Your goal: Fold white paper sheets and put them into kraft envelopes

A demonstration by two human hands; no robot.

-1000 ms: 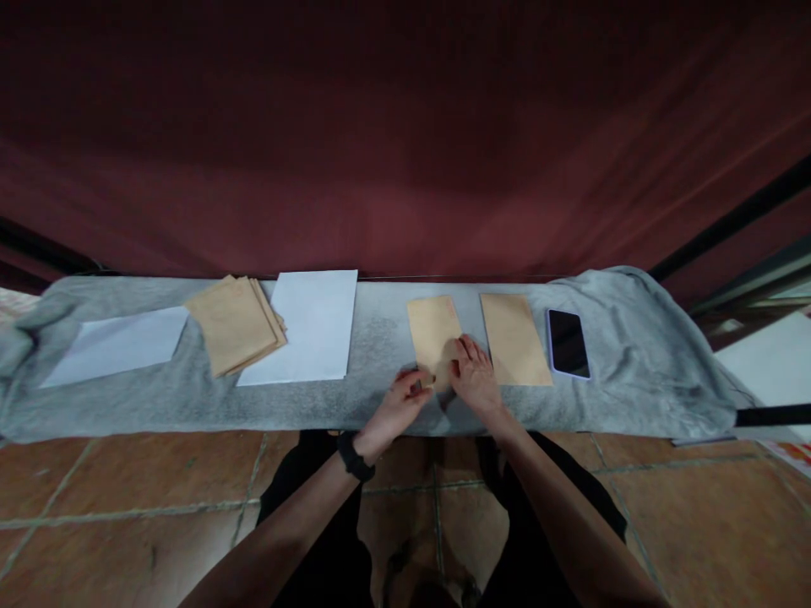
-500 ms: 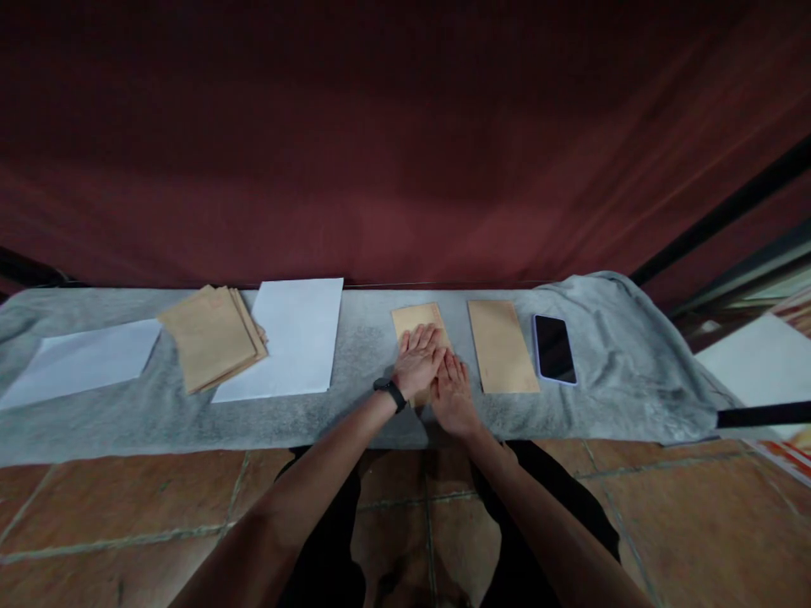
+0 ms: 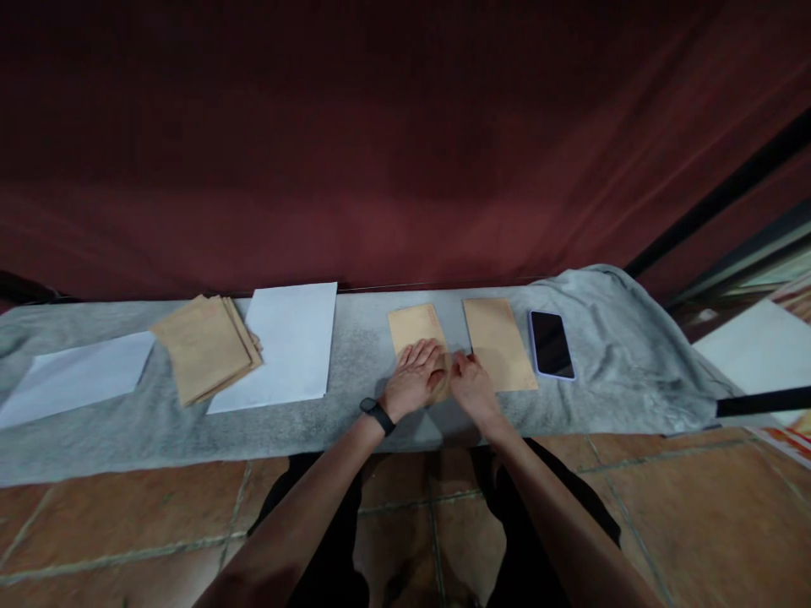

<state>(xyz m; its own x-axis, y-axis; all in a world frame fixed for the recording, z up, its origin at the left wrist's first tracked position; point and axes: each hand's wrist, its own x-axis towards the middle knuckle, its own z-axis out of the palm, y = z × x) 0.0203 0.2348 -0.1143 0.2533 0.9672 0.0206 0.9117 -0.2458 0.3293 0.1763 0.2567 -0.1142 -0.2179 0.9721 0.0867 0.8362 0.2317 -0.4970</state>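
A brown envelope lies on the grey cloth in front of me. My left hand, with a black band on the wrist, rests flat on the envelope's near end, fingers stretched out. My right hand lies beside it at the envelope's near right corner, fingers curled at the edge; whether they grip it I cannot make out. A second brown envelope lies just to the right, untouched.
A dark phone lies right of the envelopes. To the left are a white sheet, a stack of brown envelopes and another white sheet. A dark red curtain hangs behind; tiled floor lies below.
One second ago both hands worked at the envelope's near edge. Then they pressed flat further up it. Now they have slid back toward the near end.
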